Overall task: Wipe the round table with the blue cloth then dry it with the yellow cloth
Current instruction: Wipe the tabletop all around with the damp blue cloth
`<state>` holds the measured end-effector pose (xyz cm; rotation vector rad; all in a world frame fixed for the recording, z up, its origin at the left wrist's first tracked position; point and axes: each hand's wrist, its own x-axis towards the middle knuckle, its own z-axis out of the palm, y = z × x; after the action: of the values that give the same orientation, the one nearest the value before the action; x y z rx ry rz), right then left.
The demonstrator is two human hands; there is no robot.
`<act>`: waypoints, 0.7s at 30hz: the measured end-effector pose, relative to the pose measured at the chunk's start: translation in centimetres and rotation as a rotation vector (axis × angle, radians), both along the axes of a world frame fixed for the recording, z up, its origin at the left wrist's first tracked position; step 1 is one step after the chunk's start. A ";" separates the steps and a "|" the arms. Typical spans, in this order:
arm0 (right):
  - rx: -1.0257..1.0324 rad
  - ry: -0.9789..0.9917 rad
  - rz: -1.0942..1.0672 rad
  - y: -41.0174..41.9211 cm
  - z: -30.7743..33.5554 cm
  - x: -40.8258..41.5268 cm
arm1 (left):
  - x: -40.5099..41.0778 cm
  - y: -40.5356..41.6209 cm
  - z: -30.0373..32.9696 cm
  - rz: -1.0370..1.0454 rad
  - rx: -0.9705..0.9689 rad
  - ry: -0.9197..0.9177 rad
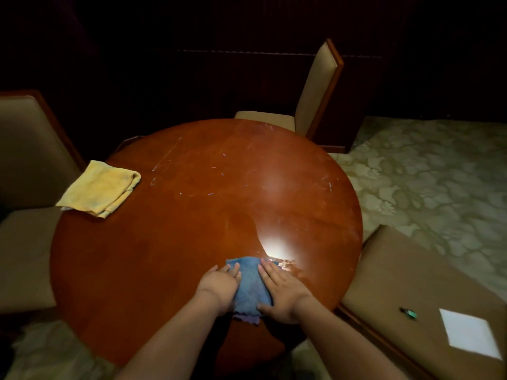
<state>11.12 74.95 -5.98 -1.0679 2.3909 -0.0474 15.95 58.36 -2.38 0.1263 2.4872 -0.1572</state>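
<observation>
1. Visibility limits: the upper third of the frame is nearly black; only a faint horizontal line shows there, and the surface behind it cannot be identified. The near rim of the round table (142, 270) falls into shadow at lower centre, partly covered by both forearms. A bright glare spot just above the hands washes out the tabletop finish at that point.
2. Table: circular top, glossy reddish-brown wood, marked with pale scratches and dull smears toward the upper centre.
3. Blue cloth (251, 286): soft, crumpled fabric lying flat on the tabletop at lower centre; its ragged, purplish near hem lies between the wrists.
4. Yellow cloth (100, 187): folded into a thick rough square, resting on the table's left edge, one corner overhanging the rim; well apart from the blue cloth.
5. Left hand (220, 285): flat, palm down, fingers extended, pressing on the left side of the blue cloth.
6. Right hand (282, 293): flat, palm down, fingers straight and spread, thumb laid across the cloth's near end, pressing on the right side.
7. Surroundings: padded beige chairs with wooden frames at left (27, 149), upper centre (315, 89) and lower right (411, 283); the lower-right seat carries a white sheet (466, 333) and a small dark object (408, 314) too small to identify. Patterned pale carpet (425, 174) at right.
</observation>
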 end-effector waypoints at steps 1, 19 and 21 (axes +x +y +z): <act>-0.004 -0.001 -0.013 0.7 0.0 0.1 | 0.0 0.7 0.0 -0.011 -0.008 -0.006; -0.027 -0.070 -0.212 1.5 0.2 -4.9 | -6.4 3.3 -1.5 -0.037 -0.071 -0.051; -0.023 -0.065 -0.212 1.2 0.4 -5.9 | -7.4 3.0 -1.4 -0.040 -0.053 -0.037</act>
<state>5.24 76.16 -5.63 -0.8067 2.4395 -0.1817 8.50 61.39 -3.80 0.1558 2.4420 -0.2360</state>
